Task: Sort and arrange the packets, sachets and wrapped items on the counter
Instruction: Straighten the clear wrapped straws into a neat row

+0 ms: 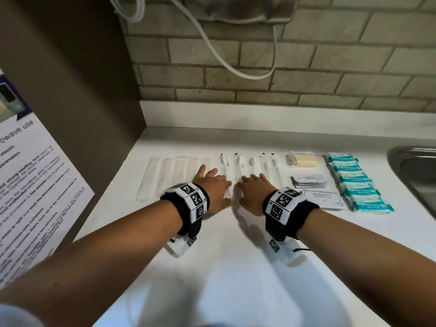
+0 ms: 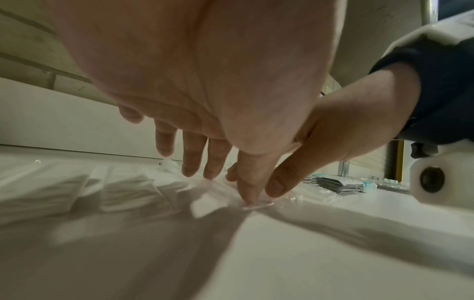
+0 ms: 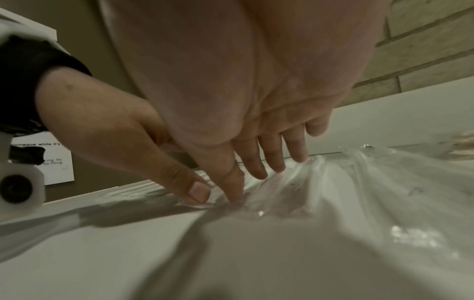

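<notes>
Hands first: our left hand (image 1: 213,190) and right hand (image 1: 253,192) lie side by side, palms down and fingers spread, over the near ends of the clear wrapped items (image 1: 238,171) in the middle of the white counter (image 1: 224,267). The wrist views show each thumb tip pressing onto film, with the other fingers straight and fanned above the wrappers, so neither hand grips anything. Those clear sleeves lie in a row running back toward the wall, with a set of white sleeves (image 1: 165,175) just to their left. Slippery film is our worry: we judge that a sideways push from either thumb could fan the neighbouring sleeves out of line or slide one over another, and the wrappers on the right already look rumpled in the right wrist view. To the right sit a pale yellow packet (image 1: 303,159), a stack of grey sachets (image 1: 309,181), flat white sachets (image 1: 323,199) and a column of teal packets (image 1: 358,182), all near enough that a wide sweep might disturb them. Beyond them lies the sink (image 1: 417,171), where a shoved packet could drop. A brown panel (image 1: 77,90) closes off the left.
</notes>
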A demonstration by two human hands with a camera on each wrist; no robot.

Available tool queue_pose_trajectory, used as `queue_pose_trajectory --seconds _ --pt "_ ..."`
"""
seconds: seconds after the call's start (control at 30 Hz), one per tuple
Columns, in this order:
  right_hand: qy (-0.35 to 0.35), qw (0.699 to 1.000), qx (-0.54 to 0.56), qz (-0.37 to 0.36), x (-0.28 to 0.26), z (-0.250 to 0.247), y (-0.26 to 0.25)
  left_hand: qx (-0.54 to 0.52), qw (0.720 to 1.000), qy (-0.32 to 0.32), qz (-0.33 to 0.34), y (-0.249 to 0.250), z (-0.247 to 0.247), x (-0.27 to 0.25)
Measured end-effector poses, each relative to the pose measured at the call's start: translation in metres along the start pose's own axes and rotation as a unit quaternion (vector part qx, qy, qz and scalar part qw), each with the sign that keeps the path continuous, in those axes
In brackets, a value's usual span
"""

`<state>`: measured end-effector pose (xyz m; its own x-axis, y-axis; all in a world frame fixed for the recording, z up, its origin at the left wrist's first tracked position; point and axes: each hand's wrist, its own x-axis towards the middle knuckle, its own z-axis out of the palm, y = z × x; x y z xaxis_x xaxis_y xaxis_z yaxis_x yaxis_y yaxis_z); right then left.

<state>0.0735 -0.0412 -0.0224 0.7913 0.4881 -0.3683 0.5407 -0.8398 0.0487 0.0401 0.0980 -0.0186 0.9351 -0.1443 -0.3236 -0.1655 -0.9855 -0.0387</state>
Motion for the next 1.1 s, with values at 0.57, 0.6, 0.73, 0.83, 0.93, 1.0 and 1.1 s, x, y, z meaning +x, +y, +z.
queue_pose_trajectory --seconds 0.57,0.6,0.73,0.83,0.93,1.0,1.1 --pt "-0.014 1.0 0.015 0.001 0.007 0.001 -0.005 0.024 0.998 -0.05 -0.04 -0.001 -0.009 -0.002" --pt "-0.014 1.0 0.016 0.002 0.007 0.001 -0.004 0.023 0.998 -0.05 -0.041 0.0 -0.009 -0.003" --pt "-0.005 0.999 0.033 -0.004 0.005 0.001 -0.005 0.02 0.998 -0.05 -0.043 0.001 -0.011 -0.005" --pt "0.026 0.999 0.043 -0.016 0.003 0.002 -0.001 0.009 0.998 -0.043 -0.044 0.001 -0.011 -0.006" --pt "0.047 0.998 0.043 -0.013 0.0 0.001 0.008 -0.01 0.999 -0.018 -0.044 0.002 -0.013 -0.005" --pt "0.05 0.998 0.033 0.008 -0.001 0.0 0.016 -0.025 0.999 -0.004 -0.034 0.005 -0.014 -0.001" --pt "0.032 0.999 0.009 0.034 -0.004 0.001 0.028 -0.042 0.999 0.009 -0.01 0.014 -0.012 0.009"
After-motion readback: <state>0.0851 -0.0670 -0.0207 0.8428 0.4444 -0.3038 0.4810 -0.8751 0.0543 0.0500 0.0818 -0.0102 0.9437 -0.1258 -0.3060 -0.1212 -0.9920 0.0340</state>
